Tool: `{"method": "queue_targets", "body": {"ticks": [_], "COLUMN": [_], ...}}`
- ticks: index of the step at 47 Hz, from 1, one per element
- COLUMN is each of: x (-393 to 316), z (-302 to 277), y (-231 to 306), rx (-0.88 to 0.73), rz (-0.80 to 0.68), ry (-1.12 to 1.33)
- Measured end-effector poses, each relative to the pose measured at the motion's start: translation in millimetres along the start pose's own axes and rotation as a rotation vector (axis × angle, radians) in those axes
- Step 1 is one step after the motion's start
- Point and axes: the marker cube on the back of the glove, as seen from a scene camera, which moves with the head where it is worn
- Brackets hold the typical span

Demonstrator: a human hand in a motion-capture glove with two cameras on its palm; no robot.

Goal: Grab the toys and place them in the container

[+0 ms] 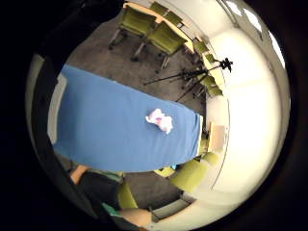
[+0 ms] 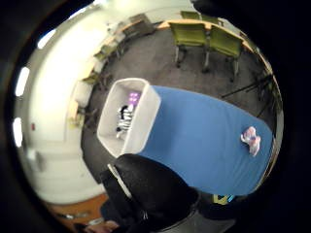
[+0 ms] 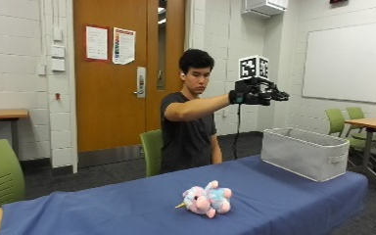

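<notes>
Pastel pink-and-blue plush unicorn on a solid blue tabletop, pale grey fabric container holding a black-and-white striped toy and something purple, and a black-gloved right hand above it.

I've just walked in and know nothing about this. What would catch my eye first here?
Probably the person's raised right hand in a black glove, held high above the grey container at one end of the blue table, fingers spread and holding nothing. Next, the pink and blue plush toy lying alone near the middle of the table. Inside the container, a striped toy already lies.
</notes>
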Motion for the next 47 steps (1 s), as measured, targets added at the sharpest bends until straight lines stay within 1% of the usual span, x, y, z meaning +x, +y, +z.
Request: {"method": "queue_targets", "body": {"ticks": [4,9,17,24,32,38,47], "x": [60,115,176,200,213,222,235], "z": [17,42,100,165,230,264,301], "y": [7,13,19,20,22,28,45], "rx": [0.000,-0.007,-0.065,-0.128,-0.135,-0.185,-0.220], "rz": [0.068,0.138,0.215,0.230,0.225,0.251,0.267], "ry": [0.006,-0.003,-0.012,-0.054,-0.117,-0.110,-0.108]}}
